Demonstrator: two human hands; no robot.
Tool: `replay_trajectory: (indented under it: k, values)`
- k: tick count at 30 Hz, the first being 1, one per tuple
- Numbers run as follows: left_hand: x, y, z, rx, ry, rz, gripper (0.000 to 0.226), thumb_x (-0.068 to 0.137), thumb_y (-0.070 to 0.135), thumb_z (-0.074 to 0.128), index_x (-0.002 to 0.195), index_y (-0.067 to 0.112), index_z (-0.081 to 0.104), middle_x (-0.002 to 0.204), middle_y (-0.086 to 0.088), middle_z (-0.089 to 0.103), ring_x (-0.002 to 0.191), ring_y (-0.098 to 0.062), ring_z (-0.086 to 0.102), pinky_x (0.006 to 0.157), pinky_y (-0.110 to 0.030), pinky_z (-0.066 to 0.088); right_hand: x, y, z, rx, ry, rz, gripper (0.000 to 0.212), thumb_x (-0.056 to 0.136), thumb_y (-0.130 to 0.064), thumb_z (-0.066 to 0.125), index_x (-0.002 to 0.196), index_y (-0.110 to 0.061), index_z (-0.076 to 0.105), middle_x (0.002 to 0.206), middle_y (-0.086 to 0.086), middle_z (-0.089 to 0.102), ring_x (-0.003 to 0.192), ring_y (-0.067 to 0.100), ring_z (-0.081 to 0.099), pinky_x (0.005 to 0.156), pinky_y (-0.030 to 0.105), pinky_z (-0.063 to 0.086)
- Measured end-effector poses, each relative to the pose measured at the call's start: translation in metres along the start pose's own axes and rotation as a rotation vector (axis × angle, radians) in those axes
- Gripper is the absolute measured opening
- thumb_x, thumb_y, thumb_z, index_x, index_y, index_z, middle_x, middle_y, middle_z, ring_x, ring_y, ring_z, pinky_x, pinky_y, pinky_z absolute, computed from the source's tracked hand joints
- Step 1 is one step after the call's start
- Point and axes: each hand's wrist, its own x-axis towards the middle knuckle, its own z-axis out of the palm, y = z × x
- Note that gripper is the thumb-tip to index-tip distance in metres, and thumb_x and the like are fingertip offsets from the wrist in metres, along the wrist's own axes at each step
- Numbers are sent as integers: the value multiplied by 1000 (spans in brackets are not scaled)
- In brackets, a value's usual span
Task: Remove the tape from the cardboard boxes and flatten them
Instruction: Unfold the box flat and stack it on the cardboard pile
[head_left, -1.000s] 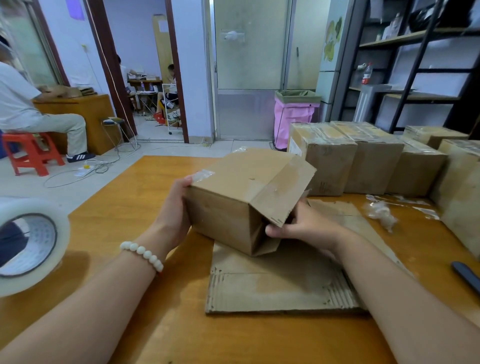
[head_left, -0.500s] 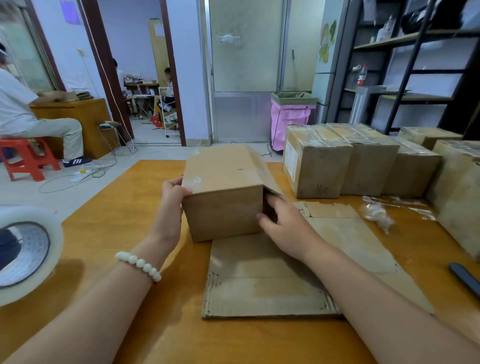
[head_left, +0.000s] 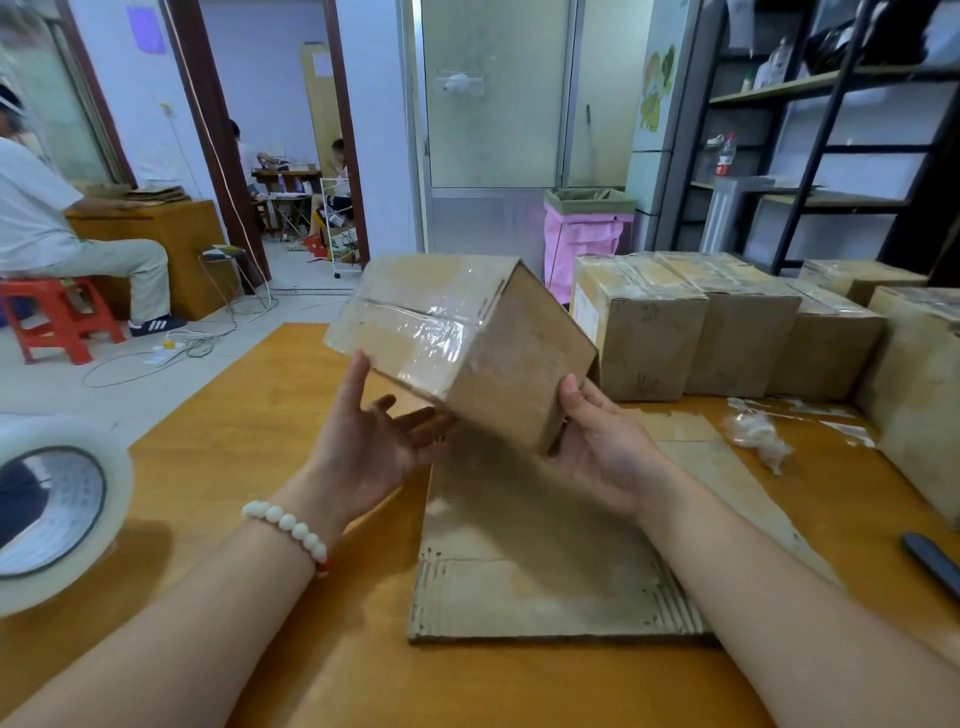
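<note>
Tape (head_left: 431, 332) covers the seamed upper face of the cardboard box (head_left: 514, 379) you hold tilted in the air above the flattened cardboard sheet (head_left: 545, 571) on the wooden table (head_left: 234, 441). Your left hand (head_left: 363, 447) props its lower edge, fingers spread and straight. Your right hand (head_left: 602, 447) pinches the lower right corner, thumb on the near side, fingers hidden behind.

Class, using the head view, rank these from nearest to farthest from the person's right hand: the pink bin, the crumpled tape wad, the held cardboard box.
1. Held cardboard box: gripped by the right hand itself.
2. Crumpled tape wad: on the table, to the hand's right.
3. Pink bin: beyond the table, farthest back.
</note>
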Motion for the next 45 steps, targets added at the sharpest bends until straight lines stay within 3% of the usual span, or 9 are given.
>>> replay_trajectory:
  k: [7, 11, 14, 17, 22, 28, 32, 37, 45]
  values:
    - [4, 11, -11, -86, 153, 199, 74, 83, 73, 43, 135, 22, 50, 139, -16, 51, 123, -44, 50, 99, -64, 39, 3, 1, -7, 22, -12, 131, 39, 88, -37, 43, 123, -23, 53, 121, 5, 65, 115, 22, 58, 92, 42, 46]
    - [0, 8, -4, 112, 161, 291, 66, 76, 56, 57, 130, 20, 50, 122, -8, 57, 122, -33, 50, 94, -55, 45, 4, 0, -6, -354, 333, -16, 35, 102, -35, 38, 133, -21, 45, 124, 2, 57, 117, 18, 51, 100, 42, 43]
    - [-1, 4, 3, 260, 211, 418, 56, 71, 48, 56, 123, 27, 48, 113, -1, 57, 112, -19, 53, 97, -49, 41, 3, -4, -10, -702, 585, -240, 29, 98, -25, 50, 126, -20, 48, 113, -4, 56, 103, 12, 53, 80, 26, 45]
    - [2, 3, -4, 360, 276, 528, 55, 72, 44, 55, 123, 27, 46, 115, -1, 55, 108, -13, 52, 102, -41, 40, -1, -14, -6, -490, 394, -269, 13, 98, -29, 47, 106, -24, 57, 103, -9, 63, 103, 13, 58, 75, 25, 45]
    - [3, 8, -11, 445, 302, 678, 26, 70, 34, 58, 92, 25, 48, 94, 1, 52, 85, -13, 50, 80, -31, 42, -6, -5, -1, -558, 92, -182, 82, 72, -71, 57, 140, -29, 37, 129, -10, 54, 118, 9, 53, 96, 31, 46]
    - [2, 11, -11, 446, 268, 726, 25, 71, 34, 53, 93, 23, 48, 95, 3, 50, 87, -13, 48, 72, -32, 40, -3, -5, -4, -706, 148, -315, 47, 92, -18, 60, 136, -21, 44, 124, -7, 58, 117, 8, 55, 99, 25, 46]
    - [-1, 9, -7, 493, 250, 684, 62, 60, 66, 50, 113, 33, 51, 111, 4, 53, 104, -14, 50, 85, -36, 43, 4, -4, -18, -689, 184, -228, 56, 89, 5, 56, 140, -13, 41, 134, 3, 54, 123, 16, 51, 103, 33, 43]
    - [-1, 4, -8, 752, 200, 704, 57, 77, 46, 47, 133, 34, 47, 125, 21, 39, 115, 6, 38, 90, -12, 32, 3, 0, -16, -602, 188, -166, 70, 73, -35, 70, 137, -26, 44, 127, -5, 58, 118, 17, 55, 97, 40, 48]
    - [0, 5, -15, 883, 109, 814, 35, 72, 44, 58, 106, 35, 55, 131, 18, 42, 115, 19, 39, 90, -1, 33, 2, 0, -16, -808, 280, -406, 49, 86, -17, 69, 126, -27, 45, 125, -4, 54, 116, 12, 52, 90, 24, 47]
